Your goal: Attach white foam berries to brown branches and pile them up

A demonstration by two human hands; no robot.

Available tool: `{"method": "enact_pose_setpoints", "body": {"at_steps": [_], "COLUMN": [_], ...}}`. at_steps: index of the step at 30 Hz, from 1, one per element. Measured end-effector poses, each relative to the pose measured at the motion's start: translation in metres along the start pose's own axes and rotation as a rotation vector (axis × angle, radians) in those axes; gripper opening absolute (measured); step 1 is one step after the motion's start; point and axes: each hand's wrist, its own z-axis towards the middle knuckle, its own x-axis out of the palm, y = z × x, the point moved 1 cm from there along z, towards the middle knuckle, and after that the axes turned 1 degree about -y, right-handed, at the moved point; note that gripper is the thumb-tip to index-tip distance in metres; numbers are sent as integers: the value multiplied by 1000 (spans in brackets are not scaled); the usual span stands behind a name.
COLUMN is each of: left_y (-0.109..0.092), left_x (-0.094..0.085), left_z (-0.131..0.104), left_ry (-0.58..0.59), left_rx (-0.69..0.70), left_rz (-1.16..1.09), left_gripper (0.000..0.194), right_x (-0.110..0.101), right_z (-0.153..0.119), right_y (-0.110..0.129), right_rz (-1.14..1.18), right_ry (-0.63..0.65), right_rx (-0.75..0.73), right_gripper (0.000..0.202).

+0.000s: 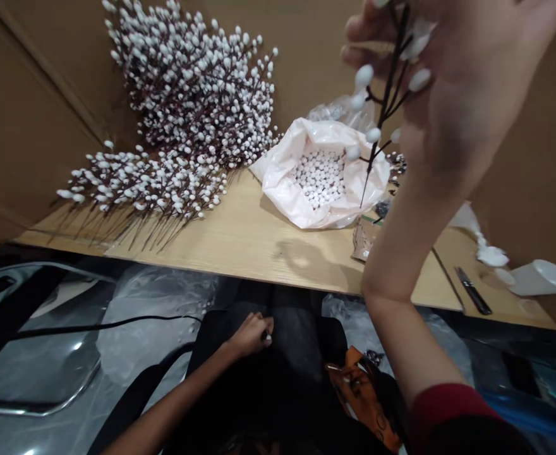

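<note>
Sprig (383,117) steeply aslant, tip down-left.

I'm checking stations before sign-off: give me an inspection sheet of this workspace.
Surface: wood-grain tabletop, seam at right.
Job's things: white-berried sprigs piled left; white beads in an open plastic bag.
Clutter: black-handled knife, white cup, torn cardboard.
Hands: right hand holds up a single sprig; left hand, held low, closed on a small white-tipped piece.
Cables: black cable at left, below tabletop level.
Surroundings: brown panels, clear plastic sheeting.
</note>
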Motion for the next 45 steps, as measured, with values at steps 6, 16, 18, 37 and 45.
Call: {"method": "enact_pose_setpoints", "body": {"at_steps": [6,16,18,37,45], "left_y": [-25,-153,-173,-247,-236], "left_x": [-38,-204,-238,-321,-312], "left_z": [-9,-25,-13,67,81], "left_ry": [-207,-331,-538,-295,-283], "left_rx": [87,588,666,998,983], "left_rz": [-94,-1012,-1103,-1461,-1516], "left_gripper": [8,11,11,22,15], "right_x": [-5,-6,-8,-25,-23], "right_z": [-7,-9,-10,7,9], "right_y": [5,6,7,-7,-9], "right_rz": [41,39,72,127,-100], "right_ry": [72,-29,-25,-143,-130], "right_rx": [-362,-143,-126,-156,-185], "right_gripper": [14,8,7,9,8]}}
